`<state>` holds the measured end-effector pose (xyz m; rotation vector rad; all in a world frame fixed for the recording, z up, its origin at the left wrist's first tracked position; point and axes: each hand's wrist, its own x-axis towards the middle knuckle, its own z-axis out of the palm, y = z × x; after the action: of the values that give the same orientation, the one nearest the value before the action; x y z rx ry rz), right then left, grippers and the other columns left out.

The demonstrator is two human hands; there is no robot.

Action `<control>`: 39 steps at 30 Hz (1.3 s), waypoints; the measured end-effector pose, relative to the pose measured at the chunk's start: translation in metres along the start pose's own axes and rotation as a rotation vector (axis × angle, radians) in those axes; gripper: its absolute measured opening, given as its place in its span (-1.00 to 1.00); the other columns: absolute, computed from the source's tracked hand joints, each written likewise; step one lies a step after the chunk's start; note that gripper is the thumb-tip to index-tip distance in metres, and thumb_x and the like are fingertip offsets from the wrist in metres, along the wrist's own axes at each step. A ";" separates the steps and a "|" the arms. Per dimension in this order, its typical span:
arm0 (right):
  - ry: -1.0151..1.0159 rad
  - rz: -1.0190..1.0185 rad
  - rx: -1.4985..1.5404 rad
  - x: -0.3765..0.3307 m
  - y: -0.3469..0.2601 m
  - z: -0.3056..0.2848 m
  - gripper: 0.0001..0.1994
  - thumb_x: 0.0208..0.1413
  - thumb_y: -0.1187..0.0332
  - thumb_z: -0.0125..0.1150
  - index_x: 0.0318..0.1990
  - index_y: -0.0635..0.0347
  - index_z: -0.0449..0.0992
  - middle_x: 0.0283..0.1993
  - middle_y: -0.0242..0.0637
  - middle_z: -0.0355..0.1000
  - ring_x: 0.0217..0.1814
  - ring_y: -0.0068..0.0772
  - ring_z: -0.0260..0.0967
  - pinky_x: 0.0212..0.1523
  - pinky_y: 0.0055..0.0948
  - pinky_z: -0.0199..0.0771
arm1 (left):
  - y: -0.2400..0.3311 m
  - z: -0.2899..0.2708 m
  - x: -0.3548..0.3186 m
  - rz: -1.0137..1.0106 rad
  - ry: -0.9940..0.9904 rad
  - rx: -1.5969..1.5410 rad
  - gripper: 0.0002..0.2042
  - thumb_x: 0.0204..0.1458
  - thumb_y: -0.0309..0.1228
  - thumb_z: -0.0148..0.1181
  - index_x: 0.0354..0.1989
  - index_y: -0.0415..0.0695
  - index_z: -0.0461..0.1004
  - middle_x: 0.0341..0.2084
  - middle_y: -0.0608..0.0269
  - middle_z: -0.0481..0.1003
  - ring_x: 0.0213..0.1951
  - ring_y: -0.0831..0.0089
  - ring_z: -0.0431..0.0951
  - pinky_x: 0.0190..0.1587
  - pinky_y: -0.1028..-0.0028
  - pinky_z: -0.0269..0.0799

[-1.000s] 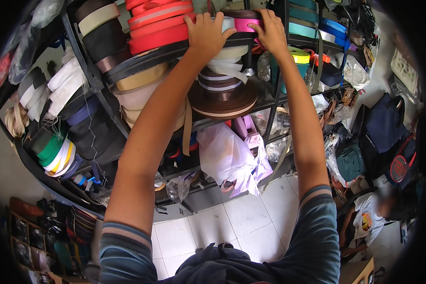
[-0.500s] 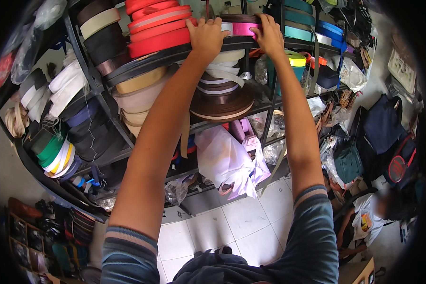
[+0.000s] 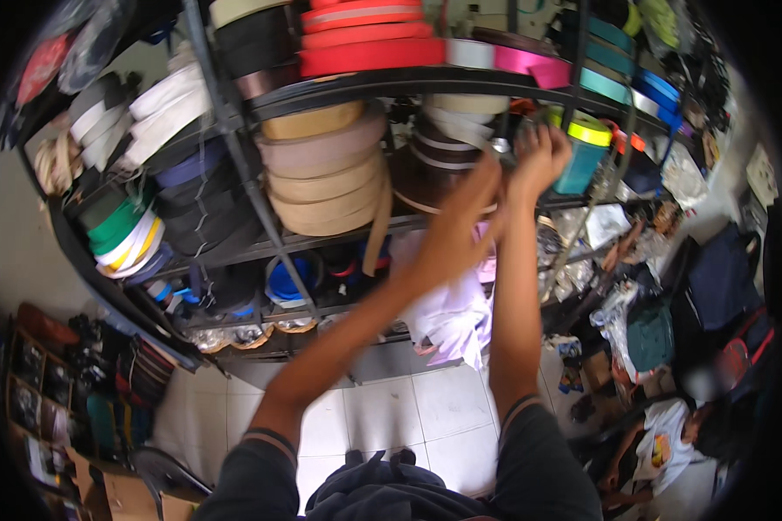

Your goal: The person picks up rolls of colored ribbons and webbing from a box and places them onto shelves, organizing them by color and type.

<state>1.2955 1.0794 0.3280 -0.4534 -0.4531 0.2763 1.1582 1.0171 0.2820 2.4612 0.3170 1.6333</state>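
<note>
From my end, the brown ribbon stack (image 3: 439,149) stands axis-up in the black rack (image 3: 347,92), about 11 o'clock from the blurry, seemingly empty, straight-fingered left hand (image 3: 462,230), the nearer one, and tbh I can't tell if the curled right hand (image 3: 537,165) grips anything.

- Stacked rolls of dark brown trim (image 3: 439,149) are edged with pale stripes; they are set on the middle shelf (image 3: 339,246) and are partly covered from view by the left hand (image 3: 462,233).
- A wide, flat brown roll (image 3: 411,181) is laid beneath them, close to the shelf's front edge.
- Cream and white rolls (image 3: 467,106) are piled on top, the lower ones tilted and blurred.
- A teal container (image 3: 575,167) is seen upright farther right, just beside the right hand (image 3: 537,163); a bright yellow roll (image 3: 589,132) is placed at its top.
- A pale lilac bag (image 3: 456,326), crumpled, is seen below the front edge, its upper part partly hidden.
</note>
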 end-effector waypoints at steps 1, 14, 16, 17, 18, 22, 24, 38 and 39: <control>0.091 0.180 0.032 -0.027 0.011 -0.004 -0.75 0.17 0.42 0.00 0.00 0.12 0.25 -0.01 -0.17 0.30 -0.13 -0.31 0.36 -0.21 -0.35 0.44 | 0.012 0.005 -0.028 -0.160 0.031 -0.093 -0.47 0.14 -0.41 0.01 0.27 -0.31 0.09 0.29 -0.15 0.05 0.29 -0.01 0.11 0.27 0.29 0.07; 0.035 1.072 -0.137 -0.322 0.086 -0.037 -0.81 0.16 0.23 -0.08 -0.09 -0.04 0.26 -0.22 -0.43 0.22 -0.30 -0.52 0.15 -0.38 -0.45 0.14 | 0.117 -0.114 -0.228 -0.748 0.049 0.409 -0.27 0.06 -0.34 0.06 0.30 -0.44 -0.16 0.31 -0.35 -0.21 0.36 -0.15 -0.19 0.31 -0.01 -0.24; -0.103 1.158 -0.099 -0.402 0.072 -0.021 -0.87 0.14 0.19 -0.02 -0.18 -0.17 0.33 -0.35 -0.53 0.27 -0.37 -0.45 0.18 -0.43 -0.31 0.12 | 0.140 -0.148 -0.250 -0.870 0.121 0.494 -0.20 0.05 -0.30 0.09 0.29 -0.50 -0.26 0.31 -0.41 -0.29 0.36 -0.19 -0.29 0.33 0.02 -0.30; -0.201 1.226 -0.114 -0.440 0.046 -0.013 -0.83 0.13 0.15 -0.01 -0.16 -0.12 0.35 -0.36 -0.50 0.29 -0.40 -0.43 0.20 -0.43 -0.28 0.18 | 0.155 -0.164 -0.262 -0.905 0.208 0.527 -0.18 0.05 -0.28 0.10 0.29 -0.51 -0.26 0.31 -0.41 -0.29 0.36 -0.20 -0.30 0.33 0.03 -0.32; -0.337 1.415 0.040 -0.470 0.021 -0.012 -0.78 0.07 0.27 0.01 -0.13 0.02 0.31 -0.25 -0.38 0.27 -0.36 -0.39 0.24 -0.39 -0.37 0.25 | 0.174 -0.179 -0.273 -0.936 0.295 0.567 -0.17 0.04 -0.27 0.11 0.29 -0.51 -0.26 0.31 -0.40 -0.29 0.37 -0.20 -0.32 0.34 0.04 -0.34; -0.773 1.761 0.060 -0.597 -0.078 -0.025 -0.70 0.15 0.12 -0.01 -0.15 0.17 0.32 -0.16 -0.22 0.29 -0.23 -0.23 0.31 -0.22 -0.23 0.38 | 0.261 -0.224 -0.339 -1.052 0.457 0.859 -0.15 0.00 -0.26 0.15 0.31 -0.44 -0.24 0.31 -0.33 -0.18 0.38 -0.15 -0.31 0.35 0.05 -0.35; -1.073 1.754 0.138 -0.649 -0.116 -0.047 -0.57 0.26 0.03 -0.25 -0.03 0.23 0.31 -0.06 -0.17 0.30 -0.10 -0.19 0.32 -0.06 -0.22 0.38 | 0.303 -0.244 -0.366 -1.136 0.592 0.886 -0.17 0.02 -0.27 0.11 0.33 -0.40 -0.24 0.32 -0.30 -0.18 0.38 -0.13 -0.31 0.35 0.05 -0.35; -2.266 0.538 0.996 -0.865 -0.341 -0.132 -0.14 0.16 -0.31 -0.64 0.39 0.23 -0.18 0.47 0.08 -0.40 0.51 0.10 -0.55 0.36 0.12 -0.70 | 0.533 -0.348 -0.565 -0.803 1.861 0.179 -0.36 0.26 0.01 -0.41 0.38 -0.15 -0.20 0.37 0.09 -0.16 0.38 0.26 -0.16 0.36 0.36 -0.23; -2.307 0.422 1.075 -0.886 -0.337 -0.132 -0.15 0.16 -0.31 -0.64 0.38 0.24 -0.12 0.46 0.07 -0.37 0.51 0.14 -0.52 0.34 0.18 -0.71 | 0.534 -0.338 -0.585 -0.769 1.876 0.138 -0.37 0.26 0.01 -0.41 0.37 -0.15 -0.17 0.36 0.08 -0.12 0.37 0.26 -0.10 0.34 0.35 -0.17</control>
<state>0.6447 0.4278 0.0663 1.1461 -2.2558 1.3456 0.6697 0.3535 0.0307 -0.0733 1.2495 2.6840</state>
